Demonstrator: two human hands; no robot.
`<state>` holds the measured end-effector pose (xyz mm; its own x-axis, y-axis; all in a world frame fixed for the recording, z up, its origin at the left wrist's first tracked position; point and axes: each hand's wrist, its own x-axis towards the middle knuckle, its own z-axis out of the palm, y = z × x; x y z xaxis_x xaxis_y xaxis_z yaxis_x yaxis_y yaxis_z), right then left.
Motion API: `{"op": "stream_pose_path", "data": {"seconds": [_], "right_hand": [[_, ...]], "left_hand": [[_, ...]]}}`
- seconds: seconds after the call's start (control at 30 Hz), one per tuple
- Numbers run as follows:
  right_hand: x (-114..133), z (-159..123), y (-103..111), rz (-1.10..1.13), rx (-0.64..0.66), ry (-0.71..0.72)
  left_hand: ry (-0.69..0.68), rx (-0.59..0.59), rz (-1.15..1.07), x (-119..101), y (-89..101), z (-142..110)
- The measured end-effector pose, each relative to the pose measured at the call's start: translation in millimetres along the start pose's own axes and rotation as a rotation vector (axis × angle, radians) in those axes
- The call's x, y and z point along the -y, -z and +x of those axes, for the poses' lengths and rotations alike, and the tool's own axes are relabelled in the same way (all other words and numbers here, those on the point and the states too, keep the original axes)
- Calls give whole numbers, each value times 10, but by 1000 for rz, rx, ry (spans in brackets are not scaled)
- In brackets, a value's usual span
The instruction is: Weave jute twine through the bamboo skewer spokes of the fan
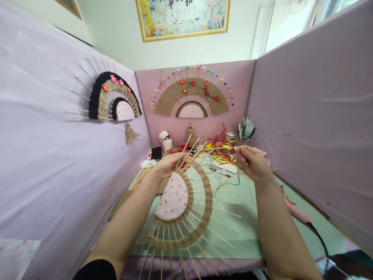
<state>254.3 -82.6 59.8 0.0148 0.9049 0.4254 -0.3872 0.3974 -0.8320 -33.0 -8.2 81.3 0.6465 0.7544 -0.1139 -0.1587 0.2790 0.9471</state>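
A half-round woven fan [201,202] hangs over the green table top [247,233]. It has a pink dotted core, a band of tan twine and many thin wooden sticks fanning outward. My left hand [169,163] grips the fan's upper edge among the sticks, fingers closed. My right hand [252,161] is pinched shut on a strand of tan twine that runs left to the fan's top.
Two finished fans hang on the walls, one black and tan [112,99] on the left, one tan with red flowers [192,97] at the back. Pipe cleaners [218,146], a tool cup [243,136], a white bottle [166,142] and a pink glue gun [297,212] lie around.
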Motion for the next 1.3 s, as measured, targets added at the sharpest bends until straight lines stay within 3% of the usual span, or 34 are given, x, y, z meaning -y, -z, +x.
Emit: {"op": "stream_pose_path", "data": {"seconds": [0.17,0.4,0.73,1.03,1.3], "right_hand": [[-64,106,-3,62,7,-22],[-69,372,-17,116,16,-17],[-48,575,-8,133,61,-4],[-25,1014,-49,219,98,-74],[-403,1460,-86,328,62,-249]], "left_hand": [[32,67,-103,48,137,68],[81,82,-96,16,115,95],[92,-171,86,-76,-58,135],[61,-162,94,-33,-105,148],[30,-136,110,-30,-140,130]]}}
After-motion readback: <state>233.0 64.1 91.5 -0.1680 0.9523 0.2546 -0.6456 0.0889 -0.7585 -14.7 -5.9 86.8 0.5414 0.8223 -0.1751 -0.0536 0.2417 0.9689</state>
